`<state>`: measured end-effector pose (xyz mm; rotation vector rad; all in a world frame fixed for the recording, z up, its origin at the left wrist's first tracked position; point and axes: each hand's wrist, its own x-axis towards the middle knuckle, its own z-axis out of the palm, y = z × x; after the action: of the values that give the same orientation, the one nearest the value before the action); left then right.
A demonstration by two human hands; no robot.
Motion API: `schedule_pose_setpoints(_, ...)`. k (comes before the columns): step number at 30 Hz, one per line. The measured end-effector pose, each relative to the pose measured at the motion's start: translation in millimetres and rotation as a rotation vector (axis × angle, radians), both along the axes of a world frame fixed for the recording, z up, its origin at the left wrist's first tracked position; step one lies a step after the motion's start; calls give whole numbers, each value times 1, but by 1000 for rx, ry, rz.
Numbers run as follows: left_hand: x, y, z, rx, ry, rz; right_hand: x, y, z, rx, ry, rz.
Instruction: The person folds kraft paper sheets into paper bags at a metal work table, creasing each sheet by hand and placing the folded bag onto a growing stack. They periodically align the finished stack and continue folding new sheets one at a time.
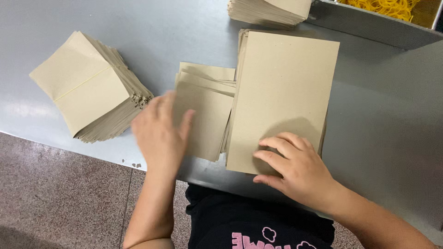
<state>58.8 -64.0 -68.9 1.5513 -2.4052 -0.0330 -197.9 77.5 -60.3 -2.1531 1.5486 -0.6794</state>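
A: What do I have nearest to me on this feed?

B: I see the person's dark top at the bottom edge and the speckled floor [60, 193] to the left, then the near edge of the grey table [383, 138].

A: And the hands?

B: I make out the right hand [295, 168] lying flat, fingers spread and pressing down on the near end of the tall card stack [281, 97]. It grips nothing; the palm just rests on the top sheet. The left hand [160, 131] is blurred, fingers loose and open, over the left edge of the small sheet pile [207, 113]. I cannot tell whether it touches the top sheet or is just above it.

A: Where do those two piles sit against each other?

B: I place the small sheet pile just left of the tall card stack, its right edge tucked against or slightly under it. Its sheets are fanned, with corners stepping out at the far end. The tall card stack runs from near the table's edge toward the far side.

A: Anything off to the left?

B: I see a folded sheet stack [90, 87] well apart on the left, turned at an angle, a crease across its top sheet.

A: And farthest out?

B: I see another card pile [267, 10] at the far edge, cut off by the frame, and to its right a metal tray [369, 25] holding yellow rubber bands [383, 7].
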Motion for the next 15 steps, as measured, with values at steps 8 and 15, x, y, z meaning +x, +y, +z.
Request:
schedule_pose_setpoints(8, -23, 24, 30, 456, 506, -485, -13, 10, -9, 42, -241, -41)
schedule_pose_setpoints(15, -66, 29, 6, 896, 1283, -651, -37, 31, 12, 203, -1190, -3)
